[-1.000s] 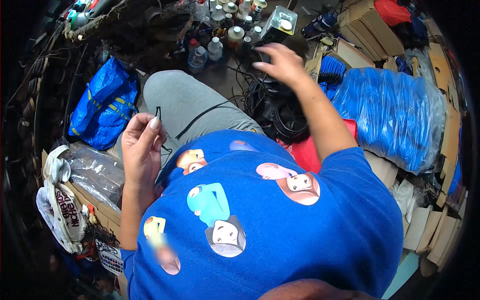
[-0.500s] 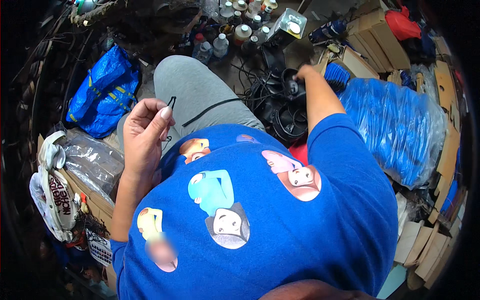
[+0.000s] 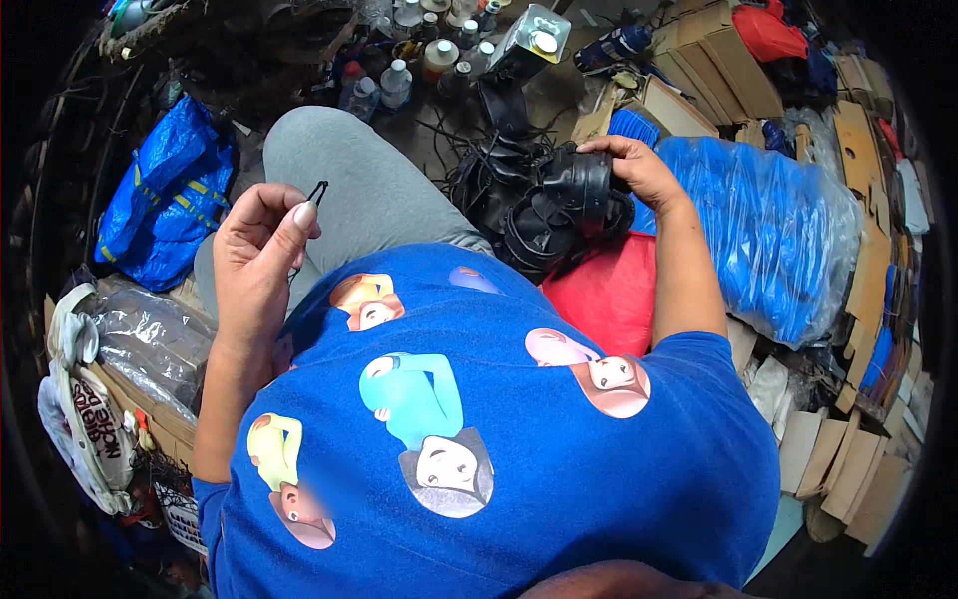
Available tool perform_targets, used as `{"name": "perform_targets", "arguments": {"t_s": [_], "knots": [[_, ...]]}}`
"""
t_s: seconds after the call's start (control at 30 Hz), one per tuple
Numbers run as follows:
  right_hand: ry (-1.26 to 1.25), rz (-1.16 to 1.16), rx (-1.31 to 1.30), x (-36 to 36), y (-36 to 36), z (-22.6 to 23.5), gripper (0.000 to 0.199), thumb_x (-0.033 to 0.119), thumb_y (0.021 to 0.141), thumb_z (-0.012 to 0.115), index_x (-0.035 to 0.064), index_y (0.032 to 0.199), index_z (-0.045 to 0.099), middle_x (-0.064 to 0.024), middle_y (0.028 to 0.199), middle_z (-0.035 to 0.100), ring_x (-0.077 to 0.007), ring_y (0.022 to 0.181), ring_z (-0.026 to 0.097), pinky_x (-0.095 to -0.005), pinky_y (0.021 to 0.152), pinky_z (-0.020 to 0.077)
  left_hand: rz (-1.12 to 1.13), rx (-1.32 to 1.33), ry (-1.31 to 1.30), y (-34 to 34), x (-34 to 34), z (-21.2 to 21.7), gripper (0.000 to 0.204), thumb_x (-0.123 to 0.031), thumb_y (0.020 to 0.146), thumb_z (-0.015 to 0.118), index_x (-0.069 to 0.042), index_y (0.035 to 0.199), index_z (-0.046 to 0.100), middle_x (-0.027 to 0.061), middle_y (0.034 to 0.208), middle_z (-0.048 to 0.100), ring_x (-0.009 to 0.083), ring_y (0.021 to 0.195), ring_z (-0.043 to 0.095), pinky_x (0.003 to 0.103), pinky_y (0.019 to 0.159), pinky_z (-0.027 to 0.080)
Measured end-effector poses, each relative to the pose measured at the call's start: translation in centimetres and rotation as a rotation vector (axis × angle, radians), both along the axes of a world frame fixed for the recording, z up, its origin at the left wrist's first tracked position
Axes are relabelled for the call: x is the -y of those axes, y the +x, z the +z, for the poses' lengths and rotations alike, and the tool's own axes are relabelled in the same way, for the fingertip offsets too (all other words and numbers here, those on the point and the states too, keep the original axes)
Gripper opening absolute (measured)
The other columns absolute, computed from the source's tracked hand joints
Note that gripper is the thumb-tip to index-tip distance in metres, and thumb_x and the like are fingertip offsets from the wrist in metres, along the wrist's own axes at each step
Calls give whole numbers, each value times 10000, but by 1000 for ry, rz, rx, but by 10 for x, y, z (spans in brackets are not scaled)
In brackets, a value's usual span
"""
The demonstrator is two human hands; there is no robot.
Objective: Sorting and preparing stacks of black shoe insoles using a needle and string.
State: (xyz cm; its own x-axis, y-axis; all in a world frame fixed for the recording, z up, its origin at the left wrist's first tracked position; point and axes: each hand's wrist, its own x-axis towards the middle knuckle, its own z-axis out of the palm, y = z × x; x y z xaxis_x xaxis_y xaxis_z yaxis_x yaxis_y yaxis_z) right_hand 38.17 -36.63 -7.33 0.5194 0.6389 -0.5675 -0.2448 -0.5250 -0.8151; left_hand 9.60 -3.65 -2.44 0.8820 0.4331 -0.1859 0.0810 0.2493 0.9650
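Note:
My left hand (image 3: 261,240) is raised beside my grey-clad knee. Its thumb and forefinger pinch a thin black cord (image 3: 317,190), whose looped end sticks up past the fingertips. Over on the right, my right hand (image 3: 637,170) has its fingers wrapped over the edge of a black, rounded, banded piece (image 3: 579,185); its exact kind I cannot make out. That piece lies at the top of a pile of black strappy items (image 3: 494,180), some shiny, with thin strands poking out. My right palm side is partly hidden.
Several bottles (image 3: 439,60) and a rectangular can (image 3: 534,42) stand beyond the pile. A blue bag (image 3: 165,195) is at left. On the right are a plastic-wrapped blue bundle (image 3: 753,235) and cardboard boxes (image 3: 718,60). Red cloth (image 3: 609,290) lies beside my lap.
My right hand has drawn back toward me from the far side of the pile and now grips the black piece. The black strip across my thigh no longer shows. My left hand keeps its pinch.

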Motion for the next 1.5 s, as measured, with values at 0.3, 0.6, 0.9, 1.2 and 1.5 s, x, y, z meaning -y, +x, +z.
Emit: {"name": "perform_targets", "arguments": {"t_s": [0.3, 0.6, 0.9, 1.2, 1.5], "knots": [[-487, 947, 578, 12, -64, -46, 432, -15, 622, 521, 282, 870, 714, -20, 1144, 555, -264, 1231, 377, -591, 1037, 144, 57, 20, -13, -10, 3, -1, 98, -114, 848, 608, -26, 871, 569, 11, 726, 568, 16, 568, 440, 152, 509, 338], [-434, 639, 664, 47, -108, -82, 414, -8, 621, 514, 164, 972, 649, -92, 1061, 575, -297, 1165, 450, -589, 1017, 199, 30, 25, -63, -17, -2, -5, 94, -114, 847, 610, -31, 872, 574, 18, 730, 574, 23, 580, 454, 161, 513, 346], [171, 125, 515, -103, -87, 12, 250, 155, 791, 645, 66, 1025, 645, -64, 980, 609, -153, 925, 561, -282, 833, 432, 32, 51, -410, -6, -13, 0, 122, -133, 810, 644, -47, 871, 583, 6, 723, 556, 70, 648, 501, 201, 550, 361], [785, 232, -363, -249, -144, 62, 347, 130, 838, 629, 0, 1154, 563, -76, 1056, 615, -141, 938, 571, -286, 871, 434, 76, 226, -618, 1, -25, 24, 152, -129, 843, 611, -41, 965, 588, 29, 820, 603, 82, 685, 521, 213, 559, 387], [807, 245, -517, -286, -161, 64, 153, 140, 839, 632, 60, 964, 597, -31, 930, 632, -105, 837, 558, -272, 781, 431, 152, 213, -424, -27, -40, 23, 190, -150, 851, 613, -57, 1013, 580, 36, 861, 609, 97, 752, 551, 223, 641, 425]]}}
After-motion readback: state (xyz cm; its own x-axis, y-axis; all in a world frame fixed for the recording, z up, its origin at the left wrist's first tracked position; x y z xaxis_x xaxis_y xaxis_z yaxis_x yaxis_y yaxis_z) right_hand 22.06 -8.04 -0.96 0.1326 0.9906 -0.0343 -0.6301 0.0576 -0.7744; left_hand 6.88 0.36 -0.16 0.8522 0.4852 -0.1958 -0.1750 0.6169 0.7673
